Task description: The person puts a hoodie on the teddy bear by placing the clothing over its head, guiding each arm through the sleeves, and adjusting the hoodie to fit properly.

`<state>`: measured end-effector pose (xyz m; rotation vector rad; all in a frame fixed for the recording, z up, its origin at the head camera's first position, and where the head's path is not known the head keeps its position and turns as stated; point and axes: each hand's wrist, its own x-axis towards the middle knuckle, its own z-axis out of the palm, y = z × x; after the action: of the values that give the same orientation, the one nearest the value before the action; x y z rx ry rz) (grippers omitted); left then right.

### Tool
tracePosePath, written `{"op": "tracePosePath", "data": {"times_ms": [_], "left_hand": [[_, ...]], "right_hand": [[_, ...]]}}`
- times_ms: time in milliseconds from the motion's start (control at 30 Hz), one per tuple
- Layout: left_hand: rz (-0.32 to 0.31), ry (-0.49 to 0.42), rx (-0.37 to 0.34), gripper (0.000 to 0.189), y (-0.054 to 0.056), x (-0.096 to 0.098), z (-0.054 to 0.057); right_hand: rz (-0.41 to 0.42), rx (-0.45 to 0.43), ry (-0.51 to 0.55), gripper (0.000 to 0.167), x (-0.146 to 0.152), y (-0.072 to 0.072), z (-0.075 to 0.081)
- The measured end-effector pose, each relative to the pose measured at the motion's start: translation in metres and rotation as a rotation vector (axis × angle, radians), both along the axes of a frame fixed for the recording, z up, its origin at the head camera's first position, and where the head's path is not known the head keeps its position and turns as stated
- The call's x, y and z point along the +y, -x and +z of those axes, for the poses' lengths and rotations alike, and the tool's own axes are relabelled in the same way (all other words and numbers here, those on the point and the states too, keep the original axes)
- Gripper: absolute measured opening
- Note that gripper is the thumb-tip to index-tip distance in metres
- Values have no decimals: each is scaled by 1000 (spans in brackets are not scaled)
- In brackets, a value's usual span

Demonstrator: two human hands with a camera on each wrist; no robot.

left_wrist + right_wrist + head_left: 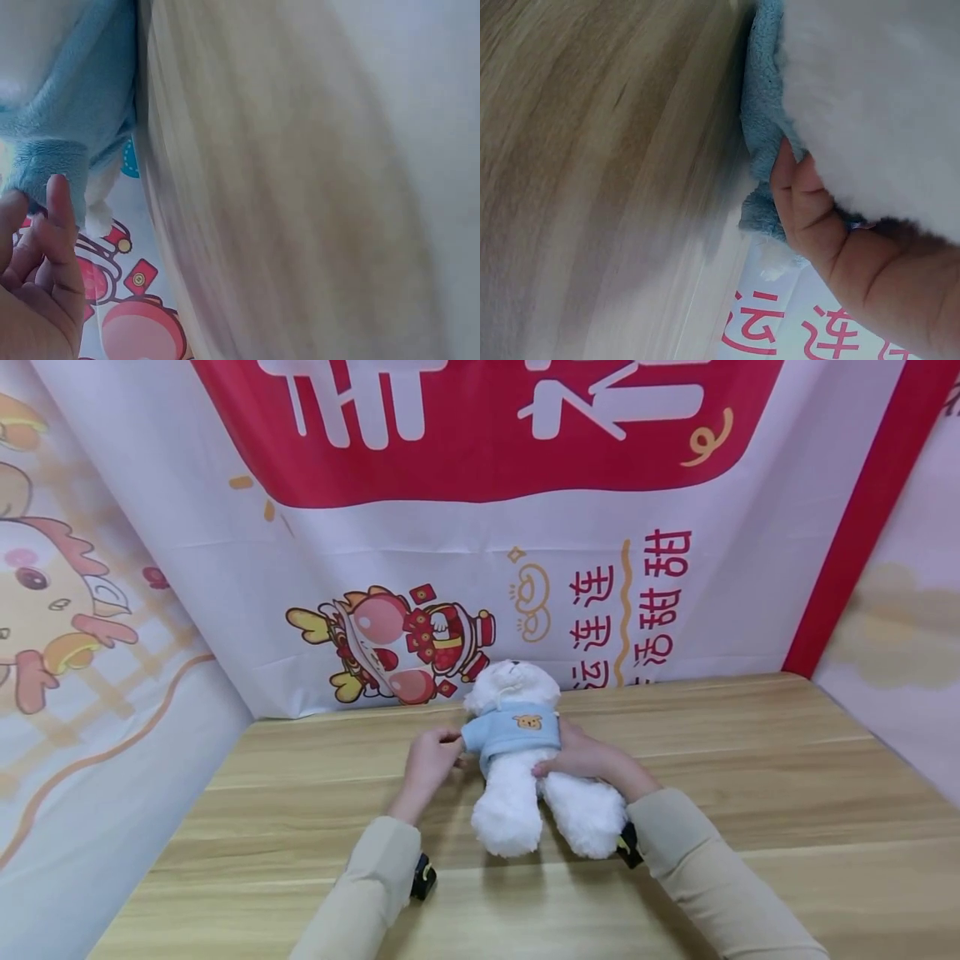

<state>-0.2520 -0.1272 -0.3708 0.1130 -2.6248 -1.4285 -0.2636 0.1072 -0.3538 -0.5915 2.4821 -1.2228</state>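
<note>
A white plush bear (508, 814) in a light blue shirt (498, 735) with a small bear-face patch lies face up, head toward the back wall. On its left side in the head view, my left hand (433, 764) pinches the cuff of the shirt's short sleeve (49, 161) between thumb and fingers. My right hand (581, 753) grips the opposite side of the body, its thumb across the front near the top of a leg. Up close in the right wrist view, fingers (810, 202) press into the blue cloth beside white fur (870, 90).
The bear lies on a wood-grain table (750, 760). Behind it hangs a white cloth backdrop (225, 577) with red lettering and a cartoon figure (397, 647), meeting the table's back edge. Printed cloth (90, 760) also lines the left side. Black wrist devices (423, 877) sit by both sleeves.
</note>
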Motion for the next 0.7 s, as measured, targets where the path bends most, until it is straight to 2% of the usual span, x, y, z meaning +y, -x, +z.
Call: {"op": "tracePosePath", "data": {"times_ms": [100,233,400,567,700], "left_hand": [[-23,20,-8,21,-2,2,0],[-32,101,-4,18,-3,4,2],[-4,205,-28,16,-4,1,10],[25,296,-66,21,0,-12,15],[58,303,-62,22,6,-22,13]], "right_hand": [[-18,-24,-11,99,-1,-1,1],[-17,-18,-10,99,-1,-1,1],[-2,13,-24,96,-1,0,0],[-11,29,-43,94,-1,1,0],[-1,58,-71,94,-3,-1,4]]}}
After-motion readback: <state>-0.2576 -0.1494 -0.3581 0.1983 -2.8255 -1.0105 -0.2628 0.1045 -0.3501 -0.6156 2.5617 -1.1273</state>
